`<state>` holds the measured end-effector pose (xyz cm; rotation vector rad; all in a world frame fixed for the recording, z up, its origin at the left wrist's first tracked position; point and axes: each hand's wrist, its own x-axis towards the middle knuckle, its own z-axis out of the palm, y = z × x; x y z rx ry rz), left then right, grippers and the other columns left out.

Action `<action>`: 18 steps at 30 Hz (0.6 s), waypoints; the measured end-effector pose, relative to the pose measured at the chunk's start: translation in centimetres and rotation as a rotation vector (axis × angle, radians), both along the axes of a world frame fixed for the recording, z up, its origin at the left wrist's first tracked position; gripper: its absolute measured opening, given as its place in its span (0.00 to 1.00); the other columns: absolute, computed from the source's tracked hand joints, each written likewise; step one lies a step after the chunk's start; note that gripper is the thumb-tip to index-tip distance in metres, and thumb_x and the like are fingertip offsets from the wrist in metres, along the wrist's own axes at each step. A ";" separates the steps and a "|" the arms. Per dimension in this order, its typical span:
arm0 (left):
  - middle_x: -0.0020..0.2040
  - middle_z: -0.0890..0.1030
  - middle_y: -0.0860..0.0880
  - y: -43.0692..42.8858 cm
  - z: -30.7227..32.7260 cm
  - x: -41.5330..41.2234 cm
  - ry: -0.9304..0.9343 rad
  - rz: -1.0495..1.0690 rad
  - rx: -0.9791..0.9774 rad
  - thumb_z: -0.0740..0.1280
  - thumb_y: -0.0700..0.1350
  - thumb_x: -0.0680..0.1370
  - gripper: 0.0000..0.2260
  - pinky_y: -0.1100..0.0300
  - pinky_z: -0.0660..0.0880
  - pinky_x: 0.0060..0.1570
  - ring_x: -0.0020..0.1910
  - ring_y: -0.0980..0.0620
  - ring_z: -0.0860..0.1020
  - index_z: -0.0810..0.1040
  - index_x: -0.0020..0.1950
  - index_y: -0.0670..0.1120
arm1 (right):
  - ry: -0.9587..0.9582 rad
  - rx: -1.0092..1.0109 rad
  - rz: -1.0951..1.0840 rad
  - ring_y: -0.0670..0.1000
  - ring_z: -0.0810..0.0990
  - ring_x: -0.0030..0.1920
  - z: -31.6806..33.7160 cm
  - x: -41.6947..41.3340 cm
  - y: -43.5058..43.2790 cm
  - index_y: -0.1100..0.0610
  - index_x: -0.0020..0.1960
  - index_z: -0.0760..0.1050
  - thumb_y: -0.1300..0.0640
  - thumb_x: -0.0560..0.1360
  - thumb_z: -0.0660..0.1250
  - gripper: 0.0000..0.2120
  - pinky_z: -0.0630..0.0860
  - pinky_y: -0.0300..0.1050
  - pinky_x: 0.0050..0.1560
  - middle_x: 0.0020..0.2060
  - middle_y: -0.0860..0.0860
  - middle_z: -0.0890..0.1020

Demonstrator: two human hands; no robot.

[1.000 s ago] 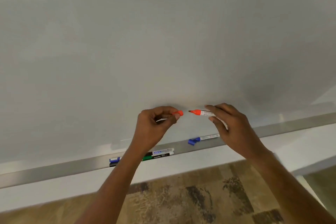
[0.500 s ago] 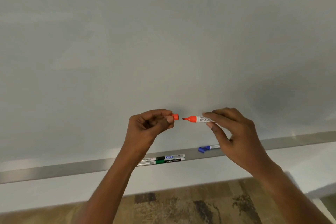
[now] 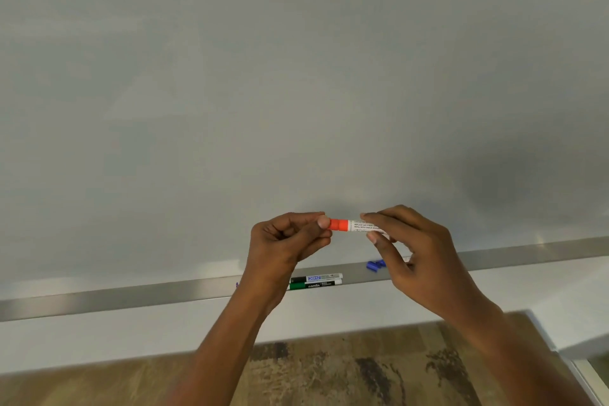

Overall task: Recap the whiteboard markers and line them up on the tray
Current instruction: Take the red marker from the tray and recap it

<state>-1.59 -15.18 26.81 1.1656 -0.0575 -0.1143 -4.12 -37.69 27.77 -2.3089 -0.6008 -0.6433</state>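
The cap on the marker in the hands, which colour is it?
Orange-red cap, seen clearly in the head view.

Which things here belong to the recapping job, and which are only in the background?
Belong to the job:
- orange marker, held by left hand and right hand
- black marker
- green marker
- blue marker
- tray

Background:
- whiteboard
- floor

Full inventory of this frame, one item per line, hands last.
Whiteboard: 1, pale grey, fills the upper view.
Tray: 1, silver, along the board's lower edge.
Red marker: 1, red cap on a white barrel, held between both hands.
Black marker: 1, on the tray.
Green marker: 1, on the tray, beside the black one.
Blue marker: 1, on the tray, mostly hidden.
Floor: wood pattern, below.
Left hand: on the cap end.
Right hand: on the barrel.
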 end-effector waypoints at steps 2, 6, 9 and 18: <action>0.43 0.88 0.40 -0.3 -0.4 -0.1 0.003 0.013 0.027 0.79 0.47 0.68 0.12 0.58 0.84 0.46 0.41 0.47 0.88 0.89 0.48 0.43 | 0.011 -0.001 0.003 0.46 0.79 0.44 -0.3 0.0 -0.1 0.55 0.63 0.79 0.58 0.78 0.68 0.14 0.79 0.45 0.40 0.50 0.47 0.81; 0.41 0.88 0.40 -0.7 -0.6 0.2 -0.015 0.013 0.083 0.78 0.47 0.69 0.11 0.57 0.85 0.45 0.40 0.45 0.88 0.89 0.47 0.44 | 0.028 0.012 0.002 0.48 0.80 0.43 -0.6 0.0 -0.1 0.56 0.62 0.80 0.57 0.78 0.66 0.13 0.78 0.44 0.38 0.48 0.47 0.81; 0.41 0.88 0.39 -1.0 -0.7 0.7 -0.029 -0.017 0.087 0.78 0.47 0.69 0.11 0.57 0.84 0.44 0.40 0.44 0.88 0.89 0.47 0.44 | 0.033 0.020 -0.008 0.47 0.79 0.42 -0.7 0.3 -0.4 0.56 0.61 0.80 0.57 0.79 0.66 0.13 0.77 0.42 0.38 0.48 0.48 0.81; 0.44 0.88 0.38 -2.8 -3.7 2.6 0.022 -0.026 0.095 0.77 0.44 0.71 0.09 0.56 0.85 0.48 0.45 0.41 0.88 0.88 0.49 0.41 | 0.176 -0.005 -0.007 0.46 0.80 0.43 -2.6 2.0 -2.4 0.55 0.62 0.80 0.58 0.78 0.69 0.13 0.77 0.35 0.41 0.48 0.47 0.82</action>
